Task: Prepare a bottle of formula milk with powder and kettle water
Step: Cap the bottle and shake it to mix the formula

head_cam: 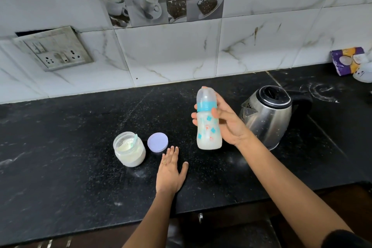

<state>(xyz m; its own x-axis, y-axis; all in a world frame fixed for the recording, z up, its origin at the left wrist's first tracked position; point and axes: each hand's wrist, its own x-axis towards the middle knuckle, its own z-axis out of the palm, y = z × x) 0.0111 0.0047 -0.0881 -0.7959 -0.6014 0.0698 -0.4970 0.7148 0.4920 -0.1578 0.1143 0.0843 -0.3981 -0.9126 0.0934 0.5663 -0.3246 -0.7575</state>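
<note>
Bottle: we see the bottle (pixel 208 125) held up above the middle of the counter (pixel 60 147), nearly upright. Its clear cap and blue collar are on, and there is cloudy white liquid inside.
Right hand: our right hand (pixel 227 121) grips the bottle from the kettle side, with the thumb across the front, fingers curled round the back and one fingertip over the cap.
Left hand: our left hand (pixel 171 171) lies flat on the counter towards the front edge, fingers straight and close together, thumb spread, holding nothing.
Jar: the open jar (pixel 129 150) of white powder stands left of that hand, with a scoop (pixel 134 139) leaning inside.
Lid: the lilac lid (pixel 157 141) lies just beside the jar, near our left fingertips.
Kettle: the steel kettle (pixel 267 115) stands right of the bottle with its lid closed.
Back right corner: a purple packet (pixel 347 60) leans against the wall.
</note>
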